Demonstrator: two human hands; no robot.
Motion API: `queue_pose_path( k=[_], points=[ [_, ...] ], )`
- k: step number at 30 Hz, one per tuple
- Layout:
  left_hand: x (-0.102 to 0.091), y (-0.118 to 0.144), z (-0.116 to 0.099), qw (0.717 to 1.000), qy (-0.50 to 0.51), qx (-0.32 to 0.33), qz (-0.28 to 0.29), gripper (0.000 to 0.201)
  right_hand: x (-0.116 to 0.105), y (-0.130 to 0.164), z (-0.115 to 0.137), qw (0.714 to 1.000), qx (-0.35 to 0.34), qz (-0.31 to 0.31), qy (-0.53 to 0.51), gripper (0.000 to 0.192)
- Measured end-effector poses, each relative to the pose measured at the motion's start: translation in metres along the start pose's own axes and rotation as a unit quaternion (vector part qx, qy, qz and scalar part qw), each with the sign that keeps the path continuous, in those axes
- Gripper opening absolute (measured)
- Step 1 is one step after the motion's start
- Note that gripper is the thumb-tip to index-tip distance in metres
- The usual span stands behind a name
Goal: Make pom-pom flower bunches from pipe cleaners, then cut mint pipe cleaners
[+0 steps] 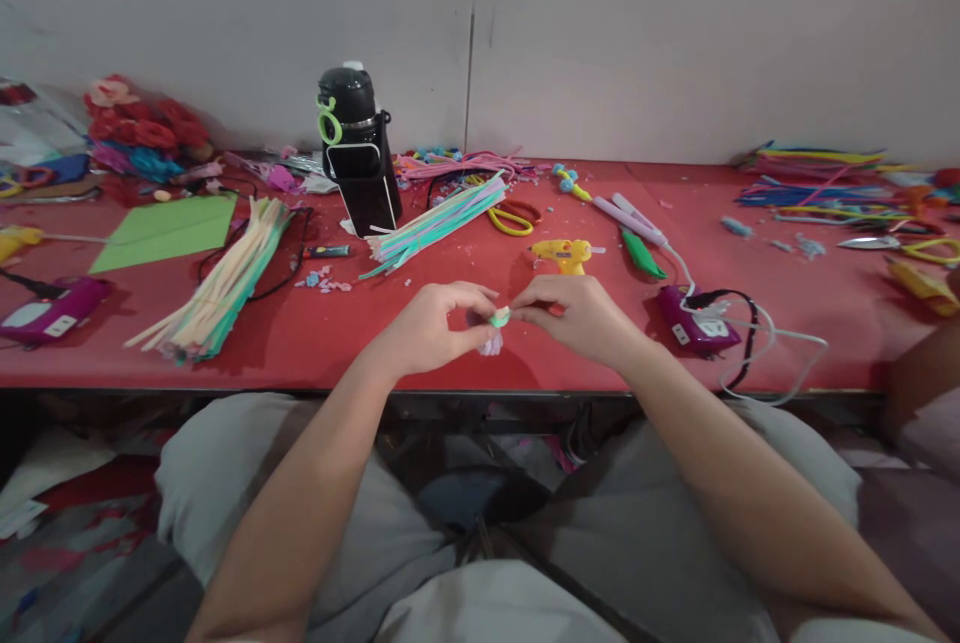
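My left hand (442, 328) is closed in a pinch on a small green and cream fuzzy piece (500, 317), which looks like coiled pipe cleaner. From the other side, the fingertips of my right hand (574, 316) pinch the edge of the same piece. A pale lavender fuzzy bit (490, 344) shows just below the left fingertips; whether it is joined to the green piece I cannot tell. Beyond my right hand stands a yellow glue gun (564, 254), close to the knuckles.
On the red table (337, 318) lie pipe cleaner bundles (217, 283), a black bottle (351, 108) with a phone (365, 188) against it, yellow-handled scissors (511, 219), a lavender hot styling tool (630, 220), and a purple power block (697, 323) with cables. Another person's arm (926, 363) is at right.
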State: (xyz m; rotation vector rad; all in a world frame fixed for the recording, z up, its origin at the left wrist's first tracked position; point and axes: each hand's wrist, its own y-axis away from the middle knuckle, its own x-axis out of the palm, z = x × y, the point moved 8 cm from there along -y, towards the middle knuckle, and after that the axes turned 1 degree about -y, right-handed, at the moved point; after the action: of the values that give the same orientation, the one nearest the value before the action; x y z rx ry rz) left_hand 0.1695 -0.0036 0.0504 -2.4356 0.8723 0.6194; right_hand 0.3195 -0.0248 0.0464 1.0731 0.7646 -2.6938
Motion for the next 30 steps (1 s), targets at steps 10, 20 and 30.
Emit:
queue_pose_path(
  k=[10, 20, 30],
  points=[
    [0.027, -0.007, -0.019, 0.943, -0.323, 0.034, 0.074, 0.010, 0.008, -0.014, 0.026, 0.973, -0.033, 0.103, 0.205, 0.021],
    [0.001, -0.011, -0.005, 0.963, -0.268, -0.020, -0.035, 0.013, 0.023, 0.005, 0.041, 0.992, -0.016, 0.042, 0.116, 0.023],
    [0.006, -0.008, -0.016, 0.992, -0.118, 0.042, 0.026, 0.011, -0.001, -0.005, 0.015, 0.992, -0.082, 0.044, 0.087, 0.025]
  ],
)
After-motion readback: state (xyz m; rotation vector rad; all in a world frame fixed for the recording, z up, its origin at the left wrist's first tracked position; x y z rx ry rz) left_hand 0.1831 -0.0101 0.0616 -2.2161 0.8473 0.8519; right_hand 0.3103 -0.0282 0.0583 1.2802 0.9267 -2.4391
